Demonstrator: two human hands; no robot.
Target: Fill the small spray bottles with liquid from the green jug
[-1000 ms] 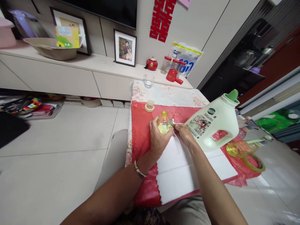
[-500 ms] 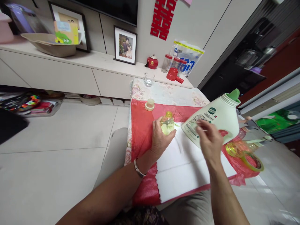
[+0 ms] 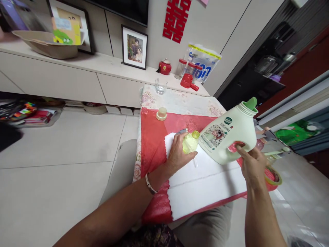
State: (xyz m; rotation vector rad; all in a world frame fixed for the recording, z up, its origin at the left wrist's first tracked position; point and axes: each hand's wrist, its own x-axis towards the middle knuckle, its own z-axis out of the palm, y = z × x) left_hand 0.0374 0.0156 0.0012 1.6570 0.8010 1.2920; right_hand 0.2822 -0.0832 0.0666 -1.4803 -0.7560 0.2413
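Note:
My left hand (image 3: 179,152) is closed around a small clear yellow bottle (image 3: 189,143), tilted with its neck to the right, above a white cloth (image 3: 205,185). A large pale green detergent jug (image 3: 218,137) leans on the cloth to the right, its green spout insert showing at the uncapped mouth. My right hand (image 3: 253,163) grips the jug's handle, thumb at the handle hole and the other fingers partly hidden behind. A pale cap (image 3: 161,114) lies on the red sheet (image 3: 153,137). Under my left hand, a thin clear tube-like piece (image 3: 196,162) shows on the cloth.
A glass cup (image 3: 160,86) stands at the table's far end. Behind it, a ledge (image 3: 110,65) holds a red pot (image 3: 165,67), red-lidded jars (image 3: 180,68) and a framed photo (image 3: 134,47). A roll of tape (image 3: 273,175) and pump bottles lie at the table's right edge.
My right hand has moved from in front of the jug's label rightward to its handle. The small bottle in my left hand has tipped over to the right.

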